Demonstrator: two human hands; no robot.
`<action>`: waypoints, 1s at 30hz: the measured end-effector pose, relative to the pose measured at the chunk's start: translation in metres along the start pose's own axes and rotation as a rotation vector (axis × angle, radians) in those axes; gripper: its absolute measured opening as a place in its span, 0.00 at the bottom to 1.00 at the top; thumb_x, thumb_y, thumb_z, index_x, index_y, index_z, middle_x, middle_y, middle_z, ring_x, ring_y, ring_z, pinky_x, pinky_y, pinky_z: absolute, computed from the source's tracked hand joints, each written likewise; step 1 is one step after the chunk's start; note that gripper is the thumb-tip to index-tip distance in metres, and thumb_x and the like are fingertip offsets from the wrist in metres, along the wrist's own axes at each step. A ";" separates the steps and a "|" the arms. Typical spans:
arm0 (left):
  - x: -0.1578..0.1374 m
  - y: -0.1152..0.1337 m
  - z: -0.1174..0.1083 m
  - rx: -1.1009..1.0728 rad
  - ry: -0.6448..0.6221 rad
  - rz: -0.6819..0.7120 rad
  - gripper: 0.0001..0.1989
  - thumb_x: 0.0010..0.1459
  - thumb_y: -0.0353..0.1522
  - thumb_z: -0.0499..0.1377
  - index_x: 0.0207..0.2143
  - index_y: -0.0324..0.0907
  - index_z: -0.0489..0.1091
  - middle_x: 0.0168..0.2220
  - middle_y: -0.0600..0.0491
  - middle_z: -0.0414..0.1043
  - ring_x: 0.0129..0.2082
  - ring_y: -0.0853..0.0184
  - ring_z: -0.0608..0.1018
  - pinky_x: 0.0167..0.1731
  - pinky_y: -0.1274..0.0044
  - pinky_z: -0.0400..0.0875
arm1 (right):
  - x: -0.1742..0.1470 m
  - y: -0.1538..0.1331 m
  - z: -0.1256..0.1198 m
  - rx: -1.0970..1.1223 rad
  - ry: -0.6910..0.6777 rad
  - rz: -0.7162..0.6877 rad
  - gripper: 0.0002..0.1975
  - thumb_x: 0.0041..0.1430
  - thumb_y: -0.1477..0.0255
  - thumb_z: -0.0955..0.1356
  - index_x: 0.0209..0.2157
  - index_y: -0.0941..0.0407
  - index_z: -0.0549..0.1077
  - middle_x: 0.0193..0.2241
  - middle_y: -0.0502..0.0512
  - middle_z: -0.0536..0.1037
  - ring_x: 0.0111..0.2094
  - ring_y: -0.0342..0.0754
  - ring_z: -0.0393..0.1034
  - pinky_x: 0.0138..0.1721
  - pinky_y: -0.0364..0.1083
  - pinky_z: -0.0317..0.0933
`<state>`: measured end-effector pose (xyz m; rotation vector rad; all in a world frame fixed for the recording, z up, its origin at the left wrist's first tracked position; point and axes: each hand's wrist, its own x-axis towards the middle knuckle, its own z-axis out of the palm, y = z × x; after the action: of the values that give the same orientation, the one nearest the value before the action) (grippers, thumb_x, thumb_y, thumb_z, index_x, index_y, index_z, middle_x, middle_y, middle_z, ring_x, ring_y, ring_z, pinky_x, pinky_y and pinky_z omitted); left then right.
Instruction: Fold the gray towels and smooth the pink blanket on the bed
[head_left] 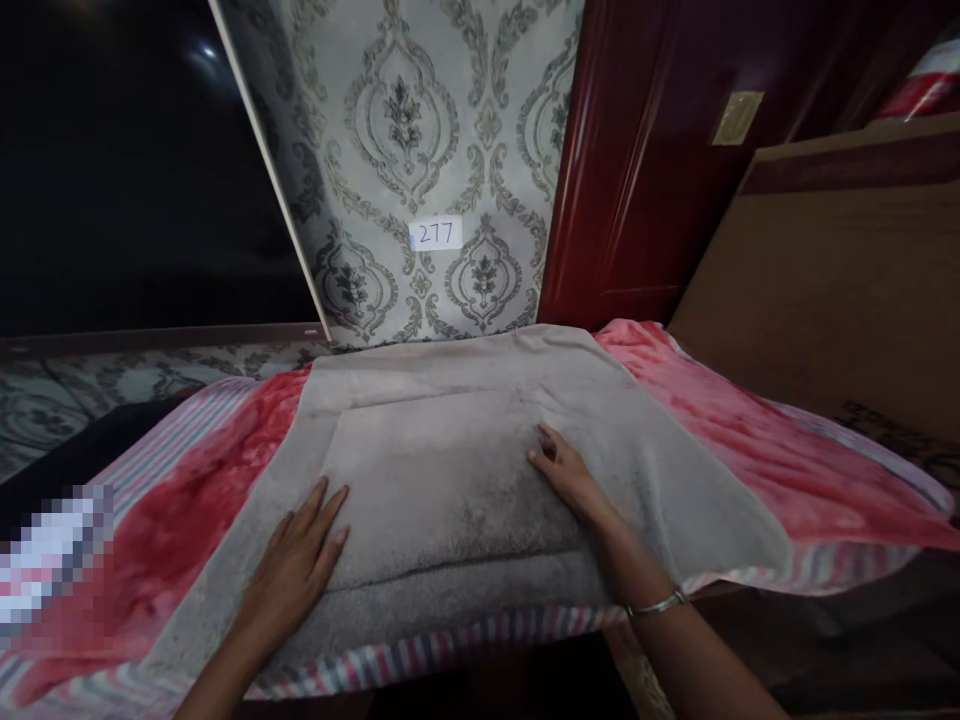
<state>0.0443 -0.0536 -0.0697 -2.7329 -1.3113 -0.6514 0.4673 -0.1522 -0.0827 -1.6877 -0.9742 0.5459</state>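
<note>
A grey towel (465,470) lies spread over a red-and-pink blanket (750,440) with a striped edge, on what looks like a bed or low padded surface. The towel appears already doubled: a raised rectangular outline shows through its upper layer, and a fold line runs across near its front edge.

The person's left hand (296,560) rests flat on the towel's near-left part, fingers stretched out and slightly spread, palm down; its grip is fully open and has hold of nothing. The right hand (570,475), with a metal bangle (660,603) on the wrist, lies on the towel right of centre. Its fingers are extended and pressed into the cloth, and it also pinches nothing as far as the view shows.

Judging by the two flat palms, the step in hand seems to be smoothing or pressing down the folded towel. A next move would call for a pinch on an edge or corner, since flat palms can only press or slide the cloth.

Behind the bed stand a patterned wallpaper wall with a small label reading 277 (436,234), a dark red wooden door (637,170) and a brown board (840,280) to the right.
</note>
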 end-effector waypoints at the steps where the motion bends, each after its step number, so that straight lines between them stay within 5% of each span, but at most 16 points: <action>1: 0.000 -0.001 0.000 0.000 0.001 0.004 0.27 0.69 0.41 0.44 0.67 0.49 0.59 0.71 0.47 0.51 0.68 0.56 0.62 0.64 0.56 0.60 | 0.002 -0.002 -0.001 -0.018 -0.014 0.008 0.37 0.52 0.63 0.70 0.64 0.55 0.65 0.49 0.60 0.79 0.50 0.55 0.74 0.55 0.54 0.64; 13: 0.001 -0.002 0.000 -0.010 0.013 0.005 0.26 0.68 0.41 0.47 0.67 0.49 0.59 0.70 0.47 0.52 0.68 0.56 0.61 0.64 0.56 0.59 | 0.006 -0.018 -0.005 0.273 -0.096 0.108 0.34 0.50 0.59 0.71 0.58 0.57 0.71 0.56 0.61 0.76 0.55 0.57 0.71 0.55 0.55 0.65; 22: 0.016 -0.005 -0.007 0.026 -0.017 -0.019 0.26 0.66 0.42 0.47 0.63 0.48 0.65 0.68 0.46 0.59 0.67 0.51 0.63 0.62 0.51 0.61 | -0.026 -0.042 -0.017 0.519 -0.353 0.241 0.18 0.48 0.57 0.75 0.34 0.57 0.78 0.30 0.58 0.83 0.30 0.53 0.78 0.36 0.51 0.72; 26: 0.062 0.039 -0.032 0.001 -0.133 0.177 0.24 0.65 0.41 0.50 0.61 0.47 0.68 0.65 0.46 0.64 0.65 0.53 0.66 0.62 0.55 0.63 | -0.037 -0.049 -0.015 0.529 -0.327 0.215 0.22 0.45 0.55 0.76 0.36 0.57 0.78 0.32 0.57 0.83 0.31 0.53 0.78 0.36 0.50 0.71; 30: 0.126 0.124 -0.045 -0.126 -0.308 0.531 0.25 0.64 0.32 0.50 0.63 0.45 0.65 0.65 0.47 0.65 0.63 0.59 0.69 0.62 0.66 0.65 | -0.049 -0.048 -0.011 0.522 -0.291 0.162 0.27 0.44 0.53 0.76 0.40 0.58 0.78 0.34 0.57 0.83 0.36 0.57 0.78 0.40 0.54 0.71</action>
<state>0.1915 -0.0502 0.0380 -3.1751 -0.5250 -0.2819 0.4319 -0.1938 -0.0396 -1.2394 -0.8071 1.0760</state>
